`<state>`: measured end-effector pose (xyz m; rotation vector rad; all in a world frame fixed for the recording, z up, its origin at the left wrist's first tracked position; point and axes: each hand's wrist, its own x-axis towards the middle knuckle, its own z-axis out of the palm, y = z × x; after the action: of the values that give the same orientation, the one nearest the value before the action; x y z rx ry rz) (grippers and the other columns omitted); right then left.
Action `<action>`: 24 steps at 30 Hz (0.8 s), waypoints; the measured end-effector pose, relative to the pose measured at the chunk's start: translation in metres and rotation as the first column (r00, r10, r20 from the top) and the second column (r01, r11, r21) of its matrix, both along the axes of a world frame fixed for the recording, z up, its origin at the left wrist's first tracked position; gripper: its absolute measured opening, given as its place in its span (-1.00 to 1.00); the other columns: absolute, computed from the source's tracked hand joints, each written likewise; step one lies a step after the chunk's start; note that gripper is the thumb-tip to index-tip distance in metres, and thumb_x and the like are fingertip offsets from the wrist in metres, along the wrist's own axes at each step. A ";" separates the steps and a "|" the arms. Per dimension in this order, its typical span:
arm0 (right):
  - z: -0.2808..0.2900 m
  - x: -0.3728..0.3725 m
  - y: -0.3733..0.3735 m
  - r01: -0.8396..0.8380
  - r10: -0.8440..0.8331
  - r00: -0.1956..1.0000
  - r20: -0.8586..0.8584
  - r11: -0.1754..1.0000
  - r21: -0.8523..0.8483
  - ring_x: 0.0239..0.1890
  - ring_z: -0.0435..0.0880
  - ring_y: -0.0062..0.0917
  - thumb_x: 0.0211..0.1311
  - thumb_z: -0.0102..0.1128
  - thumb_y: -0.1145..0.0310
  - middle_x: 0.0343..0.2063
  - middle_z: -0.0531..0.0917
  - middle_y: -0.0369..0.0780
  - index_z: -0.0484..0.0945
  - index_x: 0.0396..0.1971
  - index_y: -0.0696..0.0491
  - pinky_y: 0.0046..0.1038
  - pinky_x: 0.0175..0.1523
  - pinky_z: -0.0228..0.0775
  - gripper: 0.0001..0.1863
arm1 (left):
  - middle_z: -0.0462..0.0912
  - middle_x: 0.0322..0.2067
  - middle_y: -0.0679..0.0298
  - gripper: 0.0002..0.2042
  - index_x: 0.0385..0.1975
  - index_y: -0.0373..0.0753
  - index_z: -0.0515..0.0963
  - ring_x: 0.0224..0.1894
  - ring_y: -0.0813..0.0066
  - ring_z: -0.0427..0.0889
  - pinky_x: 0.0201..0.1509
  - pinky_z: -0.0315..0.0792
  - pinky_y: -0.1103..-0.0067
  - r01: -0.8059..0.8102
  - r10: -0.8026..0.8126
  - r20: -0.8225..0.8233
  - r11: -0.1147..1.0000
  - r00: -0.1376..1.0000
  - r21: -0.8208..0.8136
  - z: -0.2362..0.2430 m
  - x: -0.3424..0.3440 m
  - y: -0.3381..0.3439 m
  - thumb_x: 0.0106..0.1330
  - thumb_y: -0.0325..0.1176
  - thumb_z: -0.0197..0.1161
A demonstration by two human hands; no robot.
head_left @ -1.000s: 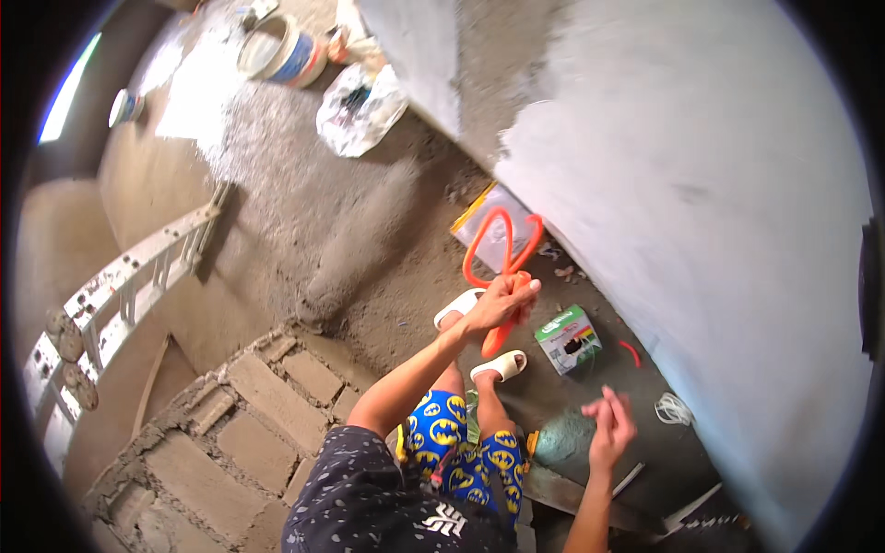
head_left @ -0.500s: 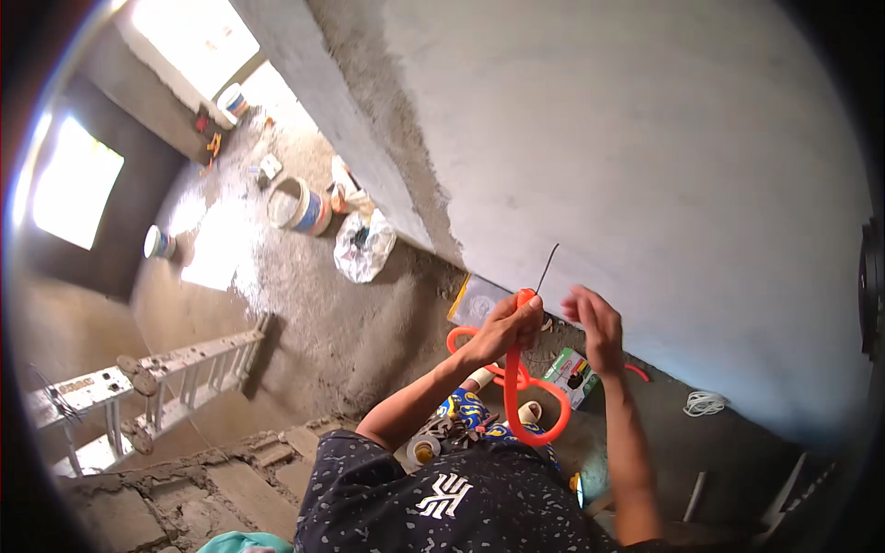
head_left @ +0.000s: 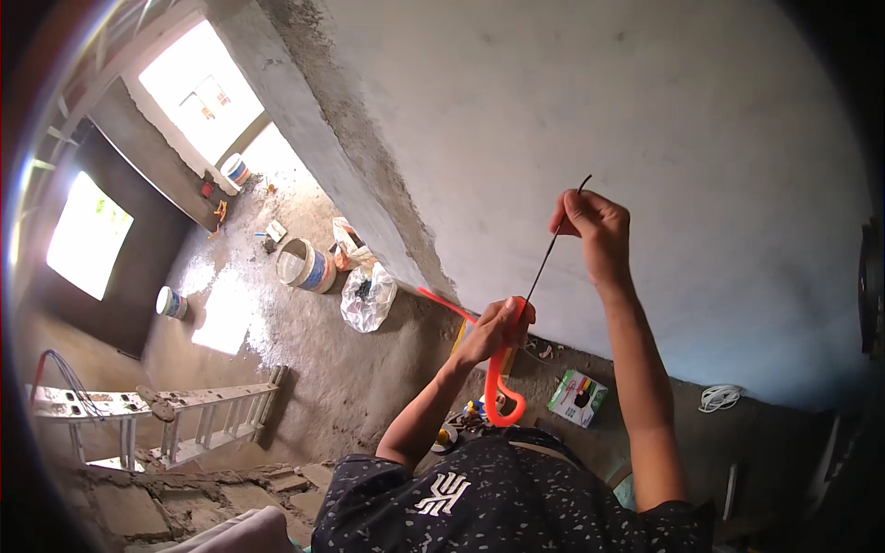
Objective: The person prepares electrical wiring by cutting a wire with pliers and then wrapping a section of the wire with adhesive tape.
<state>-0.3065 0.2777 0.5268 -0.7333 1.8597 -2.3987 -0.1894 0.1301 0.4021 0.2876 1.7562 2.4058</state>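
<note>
Closed around an orange flexible tube [head_left: 495, 392], my left hand [head_left: 489, 334] is in front of my body. The tube hangs below that hand in a loop, and another stretch of it runs off to the left by the wall. Out of the tube's held end rises a thin dark wire [head_left: 544, 264], pulled nearly straight. Higher up, against the grey wall, my right hand [head_left: 597, 230] pinches this wire near its tip, which sticks out above the fingers. How far the wire reaches inside the tube is hidden.
The grey plastered wall [head_left: 553, 111] stands close ahead. On the floor are a green and white box [head_left: 578, 398], a coil of white cable [head_left: 720, 397], a bucket [head_left: 306, 266] and a clear plastic bag [head_left: 369, 297]. A ladder [head_left: 207, 419] is at the left.
My right hand has moved up and now grips the wire, drawing a longer length from the tube. The tube's loop beneath my left hand is smaller, and part of it now extends left.
</note>
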 end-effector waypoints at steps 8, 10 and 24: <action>0.122 0.001 0.005 0.024 -0.057 0.923 -0.381 0.995 -0.092 -0.52 0.56 -0.61 0.38 0.07 0.23 -0.54 0.58 -0.29 0.59 -0.35 0.16 -0.53 -0.33 0.45 -0.71 | 0.29 -0.66 0.43 -0.50 -0.44 -0.21 0.34 -0.64 0.64 0.26 -0.55 0.22 0.66 0.106 -0.059 -0.286 0.983 0.956 0.150 0.109 0.001 -0.002 0.46 0.15 -0.21; 0.156 0.014 -0.002 0.033 -0.071 0.877 -0.476 0.996 -0.088 -0.52 0.55 -0.63 0.39 0.05 0.23 -0.54 0.58 -0.31 0.59 -0.34 0.16 -0.55 -0.33 0.43 -0.71 | 0.30 -0.66 0.43 -0.49 -0.44 -0.21 0.34 -0.65 0.64 0.27 -0.56 0.21 0.67 0.119 -0.099 -0.227 0.990 0.969 0.076 0.120 -0.005 0.006 0.45 0.17 -0.19; 0.086 -0.044 0.000 -0.009 0.004 0.941 -0.338 1.000 -0.012 -0.60 0.51 -0.67 0.40 0.06 0.19 -0.63 0.54 -0.32 0.56 -0.37 0.18 -0.60 -0.44 0.38 -0.66 | 0.15 -0.61 0.51 -0.51 -0.43 -0.17 0.31 -0.61 0.73 0.09 -0.56 0.04 0.71 0.265 -0.274 -0.035 0.880 0.961 0.393 0.025 0.002 0.008 0.45 0.18 -0.21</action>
<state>-0.3502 0.2774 0.6126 -1.2202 1.9447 -2.4058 -0.1877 0.1377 0.4266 0.5133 1.1133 2.5163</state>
